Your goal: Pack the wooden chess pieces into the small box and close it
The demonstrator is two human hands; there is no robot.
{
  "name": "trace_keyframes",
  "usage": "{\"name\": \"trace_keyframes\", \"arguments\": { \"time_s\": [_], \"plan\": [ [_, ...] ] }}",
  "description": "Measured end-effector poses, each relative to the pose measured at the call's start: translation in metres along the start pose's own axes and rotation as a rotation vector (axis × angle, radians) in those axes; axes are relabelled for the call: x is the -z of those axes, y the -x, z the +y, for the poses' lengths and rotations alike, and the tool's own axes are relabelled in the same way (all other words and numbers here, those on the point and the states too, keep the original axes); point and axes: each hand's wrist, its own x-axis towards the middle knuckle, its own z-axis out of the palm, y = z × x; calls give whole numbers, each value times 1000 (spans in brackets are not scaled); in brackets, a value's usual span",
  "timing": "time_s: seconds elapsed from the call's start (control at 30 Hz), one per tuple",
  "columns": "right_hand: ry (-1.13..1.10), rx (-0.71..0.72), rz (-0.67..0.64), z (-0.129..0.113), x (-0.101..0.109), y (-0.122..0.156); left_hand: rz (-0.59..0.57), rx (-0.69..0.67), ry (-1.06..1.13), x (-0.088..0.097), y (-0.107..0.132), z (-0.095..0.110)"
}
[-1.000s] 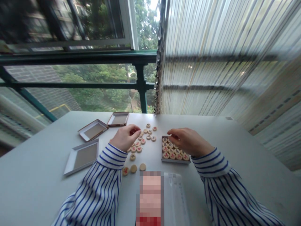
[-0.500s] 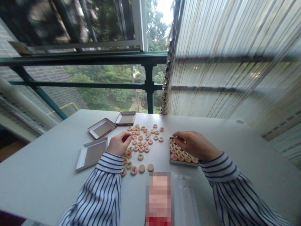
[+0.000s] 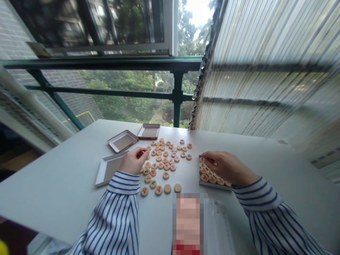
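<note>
My left hand (image 3: 133,160) hovers at the left edge of a spread of round wooden xiangqi pieces (image 3: 166,175), marked with red or black characters; a few show blank faces. Its thumb and fingers are pinched together, and whatever may be between them is too small to make out. On the right, my right hand (image 3: 225,166) reaches over a shallow box (image 3: 214,185) holding rows of xiangqi pieces. Its fingers are bent together at the box's far left corner, covering part of the contents. Whether a piece is in them is hidden.
Three shallow trays or lids lie at the left: a white-edged one (image 3: 102,173), a brown-rimmed one (image 3: 122,141) and another brown-rimmed one (image 3: 148,131). A clear plastic sheet or bag (image 3: 219,226) rests at the front, beside a pixelated patch. A green railing (image 3: 106,63) stands beyond the white table (image 3: 71,177).
The view has swung slightly left, so the scene sits further right. Against the pieces, my left hand has shifted a little left. My right hand stays over the box.
</note>
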Motion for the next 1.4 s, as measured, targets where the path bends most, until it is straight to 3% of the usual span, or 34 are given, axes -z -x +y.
{"name": "trace_keyframes", "arguments": {
  "time_s": [0.53,0.97,1.4],
  "plan": [
    [0,26,-10,-4,-6,-2,78,17,-114,12,8,-5],
    [-14,28,22,3,-4,-2,56,-3,-137,8,11,-7],
    [-1,-60,64,8,4,0,18,-22,-142,1,14,-5]
  ]
}}
